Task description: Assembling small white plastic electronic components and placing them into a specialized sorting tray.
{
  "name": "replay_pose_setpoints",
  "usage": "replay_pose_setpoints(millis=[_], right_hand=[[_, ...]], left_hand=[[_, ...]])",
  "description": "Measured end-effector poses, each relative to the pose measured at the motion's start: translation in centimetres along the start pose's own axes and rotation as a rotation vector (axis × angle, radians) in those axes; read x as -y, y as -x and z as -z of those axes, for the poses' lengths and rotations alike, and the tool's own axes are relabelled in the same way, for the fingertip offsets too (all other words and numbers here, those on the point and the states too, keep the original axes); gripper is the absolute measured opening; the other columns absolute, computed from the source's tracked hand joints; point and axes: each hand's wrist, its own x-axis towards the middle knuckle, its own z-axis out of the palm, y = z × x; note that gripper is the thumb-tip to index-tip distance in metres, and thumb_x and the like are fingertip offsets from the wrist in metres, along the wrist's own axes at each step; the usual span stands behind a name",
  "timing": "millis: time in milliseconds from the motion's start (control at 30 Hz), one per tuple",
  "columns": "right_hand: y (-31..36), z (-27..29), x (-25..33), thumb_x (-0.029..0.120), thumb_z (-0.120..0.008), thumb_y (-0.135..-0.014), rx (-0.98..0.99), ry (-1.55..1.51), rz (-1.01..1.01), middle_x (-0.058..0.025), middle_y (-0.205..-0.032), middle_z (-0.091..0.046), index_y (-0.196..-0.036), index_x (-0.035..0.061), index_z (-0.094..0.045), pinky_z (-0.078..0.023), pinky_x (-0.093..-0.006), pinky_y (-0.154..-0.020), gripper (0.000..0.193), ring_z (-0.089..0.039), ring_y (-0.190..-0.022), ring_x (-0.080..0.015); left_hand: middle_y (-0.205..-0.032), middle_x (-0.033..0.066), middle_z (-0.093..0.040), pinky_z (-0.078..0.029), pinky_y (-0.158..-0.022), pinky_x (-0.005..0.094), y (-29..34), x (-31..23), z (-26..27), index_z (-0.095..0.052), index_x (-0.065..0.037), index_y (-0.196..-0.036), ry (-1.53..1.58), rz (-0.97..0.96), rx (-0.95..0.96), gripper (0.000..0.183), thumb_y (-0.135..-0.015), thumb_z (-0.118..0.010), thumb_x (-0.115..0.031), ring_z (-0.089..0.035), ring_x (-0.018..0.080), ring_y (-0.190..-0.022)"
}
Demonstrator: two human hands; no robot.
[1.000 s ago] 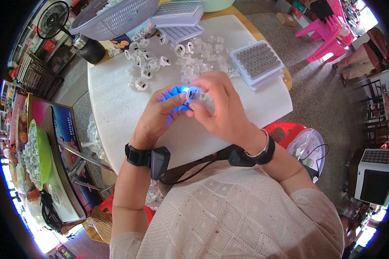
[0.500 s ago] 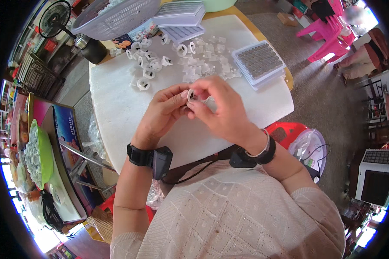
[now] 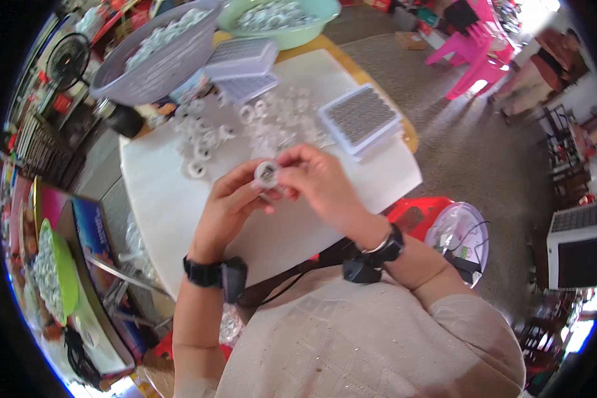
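Note:
Both hands meet above the white table top [image 3: 179,212]. Between them is a small round white plastic piece [image 3: 266,174] with a dark centre. My left hand [image 3: 235,196] pinches it from the left, thumb and fingers closed on its side. From the right, the thumb and fingers of my right hand [image 3: 315,180] close on its edge. Beyond the hands lies a pile of similar round pieces [image 3: 202,136], and beside it several loose clear plastic bits [image 3: 285,119]. A tray [image 3: 361,116] with rows of small grey parts sits at the right of the table.
A grey basket [image 3: 156,56] and a pale green basin [image 3: 278,33], both filled with small parts, stand at the back. Stacked trays [image 3: 242,60] are beside them. A black bottle [image 3: 119,118] stands far left. A red stool [image 3: 421,215] is at the right, below table height.
The view has shifted, so the table and baskets sit lower and further left. The round piece now shows its open face toward me, still between both hands.

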Motion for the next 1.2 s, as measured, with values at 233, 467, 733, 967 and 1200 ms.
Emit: replay_pose_setpoints(millis=[233,467,733,967,1200], right_hand=[[0.0,4.9,1.1,0.006,-0.06,-0.08,-0.321,0.729,0.549,-0.0101,-0.078,-0.06,-0.089,0.0034,-0.061,-0.046,-0.0337,-0.065,0.009,-0.059,-0.071,-0.0231],[-0.2,11.9,1.5,0.005,-0.063,-0.076,-0.516,1.155,0.687,-0.0101,-0.078,-0.058,-0.081,0.0048,-0.064,-0.045,-0.0377,-0.067,0.005,-0.057,-0.075,-0.0279],[-0.4,10.8,0.9,0.007,-0.064,-0.076,-0.441,1.173,0.747,-0.0086,-0.077,-0.058,-0.08,0.0046,-0.064,-0.044,-0.0387,-0.07,0.005,-0.055,-0.078,-0.0284],[-0.4,5.4,-0.9,0.007,-0.062,-0.077,-0.162,1.103,0.714,-0.0086,-0.082,-0.055,-0.081,0.0053,-0.062,-0.043,-0.0383,-0.075,0.004,-0.054,-0.084,-0.0272],[-3.2,4.1,-2.4,0.004,-0.058,-0.074,-0.193,1.439,0.702,-0.009,-0.081,-0.056,-0.081,0.0045,-0.062,-0.044,-0.0385,-0.074,0.008,-0.054,-0.084,-0.0277]], left_hand=[[-0.099,0.0094,-0.063,-0.053,-0.065,0.0267,0.0,0.5,1.1,-0.053,0.003,-0.119,0.07,-0.037,-0.006,0.03,-0.092,-0.052,-0.009,-0.063,0.0166,-0.082],[-0.096,0.0093,-0.063,-0.051,-0.061,0.0254,-0.1,0.5,0.8,-0.054,0.003,-0.115,0.028,0.041,-0.023,0.028,-0.092,-0.053,-0.013,-0.062,0.0157,-0.079],[-0.096,0.008,-0.063,-0.051,-0.064,0.0271,-0.2,0.6,1.0,-0.054,0.005,-0.118,0.012,0.054,-0.03,0.031,-0.093,-0.053,-0.013,-0.061,0.0153,-0.08],[-0.096,0.0091,-0.064,-0.052,-0.062,0.025,-0.2,0.4,0.8,-0.054,0.004,-0.118,0.023,0.062,-0.025,0.03,-0.094,-0.052,-0.013,-0.062,0.0142,-0.077],[-0.096,0.0079,-0.064,-0.051,-0.063,0.0252,0.2,0.2,0.8,-0.053,0.004,-0.12,0.028,0.072,-0.06,0.032,-0.093,-0.053,-0.014,-0.062,0.0139,-0.078]])
